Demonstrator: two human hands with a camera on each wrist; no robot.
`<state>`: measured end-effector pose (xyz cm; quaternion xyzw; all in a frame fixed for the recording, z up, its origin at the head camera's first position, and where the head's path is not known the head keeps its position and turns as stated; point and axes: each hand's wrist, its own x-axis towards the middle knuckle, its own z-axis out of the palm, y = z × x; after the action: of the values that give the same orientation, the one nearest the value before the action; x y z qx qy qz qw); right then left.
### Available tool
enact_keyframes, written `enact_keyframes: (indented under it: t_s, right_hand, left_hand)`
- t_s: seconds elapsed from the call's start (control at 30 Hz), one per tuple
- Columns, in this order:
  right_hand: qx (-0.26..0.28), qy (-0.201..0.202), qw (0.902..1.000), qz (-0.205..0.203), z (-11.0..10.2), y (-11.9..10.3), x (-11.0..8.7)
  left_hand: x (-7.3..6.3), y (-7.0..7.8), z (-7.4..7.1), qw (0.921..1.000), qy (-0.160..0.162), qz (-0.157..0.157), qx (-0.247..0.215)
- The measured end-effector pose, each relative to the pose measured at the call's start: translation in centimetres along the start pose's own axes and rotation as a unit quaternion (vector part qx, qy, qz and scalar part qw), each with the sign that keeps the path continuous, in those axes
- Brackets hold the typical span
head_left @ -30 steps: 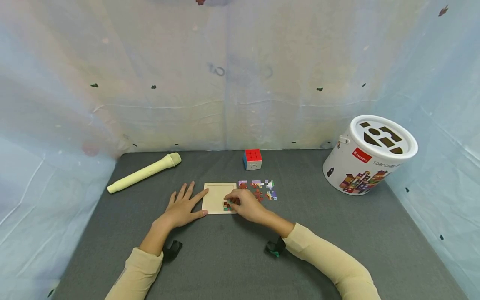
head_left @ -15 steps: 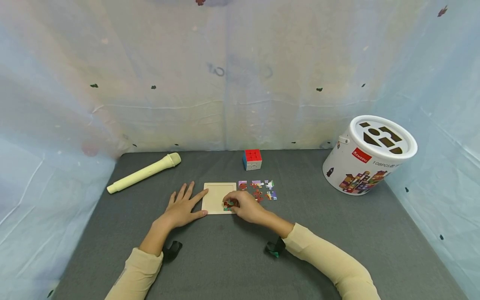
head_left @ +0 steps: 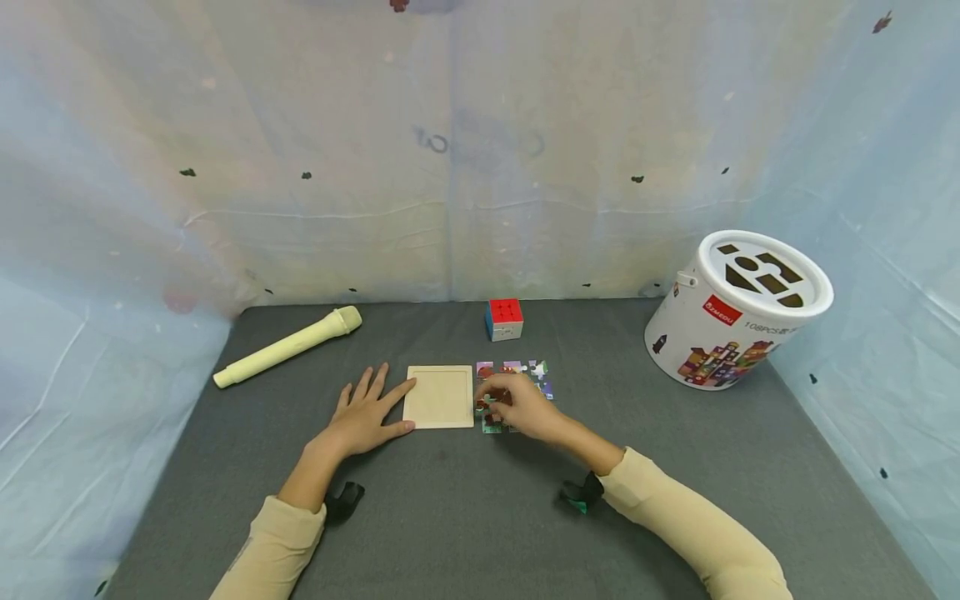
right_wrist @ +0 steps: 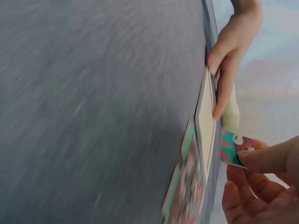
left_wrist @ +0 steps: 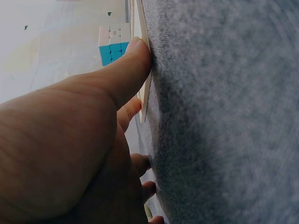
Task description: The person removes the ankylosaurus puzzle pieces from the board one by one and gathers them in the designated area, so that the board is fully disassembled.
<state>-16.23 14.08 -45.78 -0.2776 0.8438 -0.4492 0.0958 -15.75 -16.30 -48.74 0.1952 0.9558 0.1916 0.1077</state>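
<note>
My left hand point(head_left: 360, 421) lies spread on the table, its thumb and index finger touching the left edge of a pale wooden puzzle tray point(head_left: 438, 398). The tray's recessed face is bare. My right hand point(head_left: 525, 408) pinches a jigsaw piece point(right_wrist: 229, 148) between thumb and fingers. Green with pink marks and a brown part, the piece is held up just right of the tray. Below and around that hand, several loose jigsaw pieces point(head_left: 537, 368) lie to the tray's right, some hidden by the hand.
Behind the pieces stands a puzzle cube point(head_left: 506, 321) with a red top. A pale yellow toy microphone point(head_left: 288, 346) lies at the back left. A white bucket point(head_left: 738, 312) with shape holes in its lid stands at the back right, near the sheet wall point(head_left: 450, 150).
The right hand has lifted the jigsaw piece off the tray's lower right corner and moved right with it, over the loose pieces. The left hand has stayed in place.
</note>
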Motion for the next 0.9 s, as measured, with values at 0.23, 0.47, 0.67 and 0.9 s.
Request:
enact_keyframes:
  t_s: [0.23,0.47,0.67,0.9]
  right_hand:
    - [-0.030,0.026,0.9989,0.026,-2.8,1.5,-2.4]
    - [-0.043,0.041,0.9972,0.045,-4.4,2.8,-4.2]
    - [-0.044,0.037,0.9973,0.046,-4.9,3.6,-5.4]
    - [-0.040,0.030,0.9978,0.044,-4.9,3.9,-6.1]
  left_hand:
    - [0.1,-0.2,0.1,1.0000,-0.001,0.000,-0.002]
    - [0.2,-0.3,0.1,1.0000,-0.003,-0.001,-0.005]
    - [0.2,-0.3,0.2,1.0000,-0.002,0.002,-0.002]
    - [0.2,-0.4,0.3,1.0000,-0.002,0.001,-0.003]
